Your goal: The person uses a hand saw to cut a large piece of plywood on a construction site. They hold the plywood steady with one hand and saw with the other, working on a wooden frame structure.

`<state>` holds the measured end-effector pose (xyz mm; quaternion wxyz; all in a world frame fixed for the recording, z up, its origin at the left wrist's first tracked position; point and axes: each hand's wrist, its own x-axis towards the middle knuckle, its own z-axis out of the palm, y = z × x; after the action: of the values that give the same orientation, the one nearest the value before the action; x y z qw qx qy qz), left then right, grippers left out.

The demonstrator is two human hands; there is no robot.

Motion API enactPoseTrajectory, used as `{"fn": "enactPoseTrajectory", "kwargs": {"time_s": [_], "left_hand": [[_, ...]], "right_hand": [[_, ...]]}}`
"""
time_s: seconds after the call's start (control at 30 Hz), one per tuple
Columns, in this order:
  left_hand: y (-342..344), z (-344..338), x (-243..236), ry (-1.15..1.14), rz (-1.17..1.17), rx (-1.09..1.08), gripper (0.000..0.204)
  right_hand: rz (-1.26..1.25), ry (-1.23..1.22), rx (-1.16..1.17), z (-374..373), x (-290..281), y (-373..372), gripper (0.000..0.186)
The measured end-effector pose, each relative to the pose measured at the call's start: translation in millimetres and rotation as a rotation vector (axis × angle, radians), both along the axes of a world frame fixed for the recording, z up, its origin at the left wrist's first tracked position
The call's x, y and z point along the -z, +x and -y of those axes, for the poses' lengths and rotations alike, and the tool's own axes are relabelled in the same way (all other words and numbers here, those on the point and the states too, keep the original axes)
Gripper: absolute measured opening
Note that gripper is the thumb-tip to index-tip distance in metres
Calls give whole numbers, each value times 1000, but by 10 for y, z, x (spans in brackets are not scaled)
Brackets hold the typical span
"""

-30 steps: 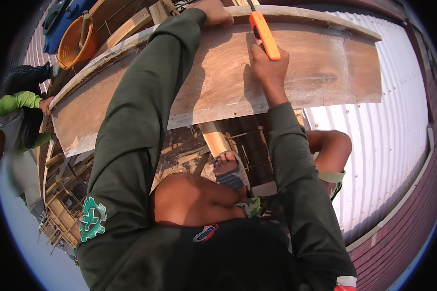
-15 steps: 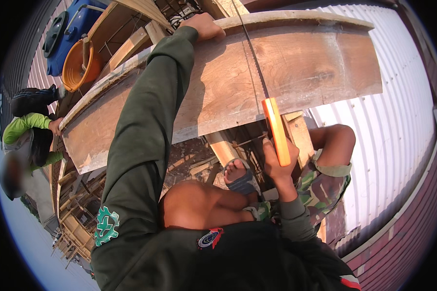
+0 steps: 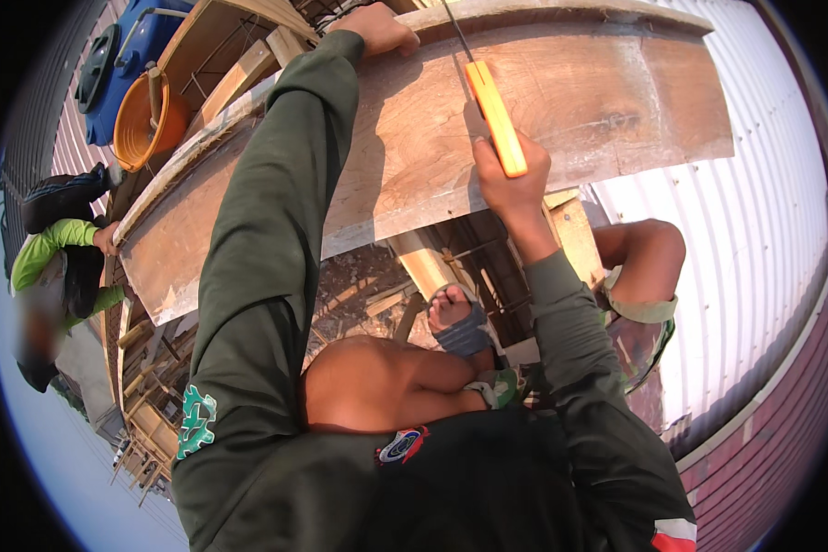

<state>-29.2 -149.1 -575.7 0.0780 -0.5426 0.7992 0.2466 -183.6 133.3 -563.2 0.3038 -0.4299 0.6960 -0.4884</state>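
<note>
A long brown plywood panel [image 3: 570, 106] lies across in front of me, a timber batten [image 3: 616, 11] running along its far edge. My left hand [image 3: 377, 29] is closed over that far edge, the arm stretched across the panel. In my right hand [image 3: 517, 179], fingers wrapped round it, is the yellow-orange handle of a handsaw [image 3: 495, 115]. Its thin dark blade [image 3: 457, 32] points away over the far edge, and the blade's tip is out of view. A thin line on the wood beside the blade seems to run across the panel.
At the left a co-worker in a lime-green sleeve [image 3: 35, 253] grips the panel's end. An orange bucket [image 3: 143, 138] stands by a blue tank [image 3: 143, 46]. White corrugated roofing [image 3: 745, 248] lies right. Beneath the panel are a timber beam [image 3: 423, 262], rods and scraps below.
My right hand has pushed the saw forward, away from me, so its handle now sits over the panel. My left hand stays on the far edge.
</note>
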Motion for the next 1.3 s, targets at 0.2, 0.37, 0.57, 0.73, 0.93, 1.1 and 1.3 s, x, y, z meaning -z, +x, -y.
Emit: {"fn": "enactPoseTrajectory", "kwargs": {"time_s": [0.2, 0.37, 0.57, 0.73, 0.93, 1.1, 1.3], "left_hand": [[-16, 20, -59, -30, -30, 38, 36], [-105, 28, -303, 184, 157, -12, 45], [-111, -8, -315, 44, 70, 40, 43], [-88, 10, -336, 123, 91, 48, 41], [-94, -30, -401, 87, 70, 46, 38], [-67, -49, -384, 109, 78, 50, 36], [-36, -72, -395, 75, 68, 34, 34]], "right_hand": [[58, -69, 27, -462, -163, 45, 24], [-21, 51, -7, 203, -82, -31, 15], [-46, 69, 60, -363, -219, 94, 15], [35, 87, -2, 438, -107, 34, 21], [0, -44, -2, -477, -268, 67, 12], [146, 95, 3, 337, -45, -28, 24], [-60, 18, -30, -216, -135, -2, 12]]}}
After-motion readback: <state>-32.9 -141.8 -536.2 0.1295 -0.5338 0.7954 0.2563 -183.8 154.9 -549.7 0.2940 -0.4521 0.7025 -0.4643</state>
